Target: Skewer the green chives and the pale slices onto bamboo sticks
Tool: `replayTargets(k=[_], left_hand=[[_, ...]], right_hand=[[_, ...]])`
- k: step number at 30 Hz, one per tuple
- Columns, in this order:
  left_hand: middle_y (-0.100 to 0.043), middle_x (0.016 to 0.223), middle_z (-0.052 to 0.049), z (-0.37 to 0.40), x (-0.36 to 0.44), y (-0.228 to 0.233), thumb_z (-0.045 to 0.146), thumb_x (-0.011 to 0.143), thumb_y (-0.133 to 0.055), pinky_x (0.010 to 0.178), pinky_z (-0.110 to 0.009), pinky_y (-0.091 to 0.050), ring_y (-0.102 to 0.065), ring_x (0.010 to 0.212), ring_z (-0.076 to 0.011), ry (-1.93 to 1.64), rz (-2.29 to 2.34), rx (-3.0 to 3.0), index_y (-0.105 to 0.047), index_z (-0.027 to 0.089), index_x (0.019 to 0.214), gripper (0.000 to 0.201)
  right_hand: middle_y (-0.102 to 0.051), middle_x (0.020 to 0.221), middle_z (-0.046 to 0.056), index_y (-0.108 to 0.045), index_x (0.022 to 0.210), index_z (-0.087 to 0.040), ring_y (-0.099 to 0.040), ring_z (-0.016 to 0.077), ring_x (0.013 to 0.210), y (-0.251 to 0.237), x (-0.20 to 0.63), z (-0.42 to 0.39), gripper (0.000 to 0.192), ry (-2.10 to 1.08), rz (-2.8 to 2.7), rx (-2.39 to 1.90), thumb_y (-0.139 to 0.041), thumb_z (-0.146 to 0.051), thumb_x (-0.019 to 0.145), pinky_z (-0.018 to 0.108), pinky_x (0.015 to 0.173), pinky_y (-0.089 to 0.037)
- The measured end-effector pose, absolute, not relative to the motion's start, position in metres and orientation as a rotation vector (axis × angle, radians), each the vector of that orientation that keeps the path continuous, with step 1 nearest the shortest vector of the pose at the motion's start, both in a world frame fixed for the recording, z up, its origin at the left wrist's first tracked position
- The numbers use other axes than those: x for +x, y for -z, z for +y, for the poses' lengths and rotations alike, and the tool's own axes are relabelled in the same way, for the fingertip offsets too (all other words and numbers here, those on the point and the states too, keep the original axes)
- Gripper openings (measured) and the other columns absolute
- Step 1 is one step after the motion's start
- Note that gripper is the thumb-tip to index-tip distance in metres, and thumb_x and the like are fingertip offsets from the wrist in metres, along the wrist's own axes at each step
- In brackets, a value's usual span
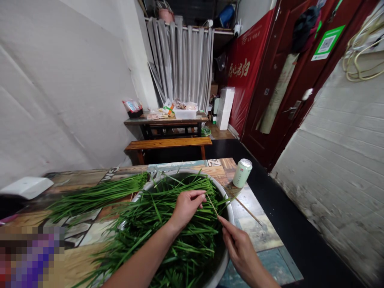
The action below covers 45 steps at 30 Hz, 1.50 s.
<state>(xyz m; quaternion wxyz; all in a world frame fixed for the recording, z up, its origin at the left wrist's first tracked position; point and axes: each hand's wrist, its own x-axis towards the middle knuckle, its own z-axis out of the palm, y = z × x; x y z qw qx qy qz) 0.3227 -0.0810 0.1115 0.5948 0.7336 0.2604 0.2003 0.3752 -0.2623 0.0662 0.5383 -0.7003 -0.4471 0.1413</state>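
Note:
A thin wooden skewer (pixel 212 204) slants between my two hands above a large metal bowl (pixel 230 216). My right hand (pixel 238 244), at the bowl's right rim, grips its lower end. At its upper end, the fingertips of my left hand (pixel 186 206) are pinched together; whether a chive stem is also between them I cannot tell. Long green garlic chives (pixel 168 228) fill the bowl under my hands, their cut ends toward the right. More chives (pixel 102 194) lie in a bundle on the table, left of the bowl.
On the patterned table (pixel 264 232), a pale green can (pixel 242 173) stands beyond the bowl, near loose skewers (pixel 248 211). A white object (pixel 28 187) is at the far left. Behind are a wooden bench (pixel 168 144) and a second table with a white plastic tub (pixel 186 114).

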Motion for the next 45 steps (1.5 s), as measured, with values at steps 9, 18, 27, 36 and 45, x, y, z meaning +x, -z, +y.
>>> replayTargets(k=[9,18,27,36,45], left_hand=[[-0.068,0.073,-0.006,-0.082,0.321,-0.112,0.028,0.070,-0.054,0.053,-0.022,-0.043,-0.054,0.051,-0.0111,-0.476,0.572,1.844,-0.069,0.012,0.090,0.029],[-0.069,0.070,-0.005,-0.103,0.317,-0.111,0.027,0.071,-0.053,0.051,-0.022,-0.045,-0.056,0.051,-0.0121,-0.270,0.439,1.839,-0.069,0.011,0.088,0.028],[-0.066,0.097,-0.004,-0.064,0.304,-0.132,0.029,0.077,-0.051,0.085,-0.033,-0.041,-0.058,0.091,-0.0185,-0.573,0.485,2.350,-0.066,0.022,0.096,0.025],[-0.063,0.077,-0.002,-0.051,0.312,-0.099,0.021,0.072,-0.061,0.074,-0.031,-0.036,-0.051,0.080,-0.0171,-0.432,0.271,2.824,-0.067,0.023,0.080,0.011],[-0.064,0.080,-0.003,-0.054,0.314,-0.101,0.020,0.081,-0.047,0.076,-0.030,-0.038,-0.053,0.079,-0.0161,-0.540,0.255,2.731,-0.063,0.018,0.082,0.016]], right_hand=[[-0.062,0.073,0.009,-0.052,0.118,-0.009,-0.055,0.0173,0.059,-0.067,0.375,-0.263,0.041,-0.340,-1.069,-1.732,-0.031,-0.028,0.089,0.028,0.065,-0.049],[-0.059,0.074,0.008,-0.053,0.115,-0.010,-0.053,0.0167,0.061,-0.065,0.378,-0.258,0.039,-0.360,-0.988,-1.702,-0.034,-0.032,0.088,0.025,0.058,-0.045],[-0.046,0.052,-0.005,-0.035,0.125,-0.016,-0.036,0.0085,0.040,-0.063,0.385,-0.261,0.046,-0.514,-0.730,-1.519,-0.041,-0.039,0.086,0.019,0.038,-0.029],[-0.047,0.057,-0.007,-0.038,0.113,-0.021,-0.026,-0.0001,0.030,-0.078,0.375,-0.265,0.037,-0.800,-0.556,-1.266,-0.047,-0.040,0.083,0.012,0.029,-0.015],[-0.046,0.052,-0.008,-0.041,0.107,-0.017,-0.024,0.0016,0.031,-0.069,0.378,-0.266,0.032,-0.822,-0.594,-1.315,-0.046,-0.040,0.084,0.014,0.031,-0.015]])
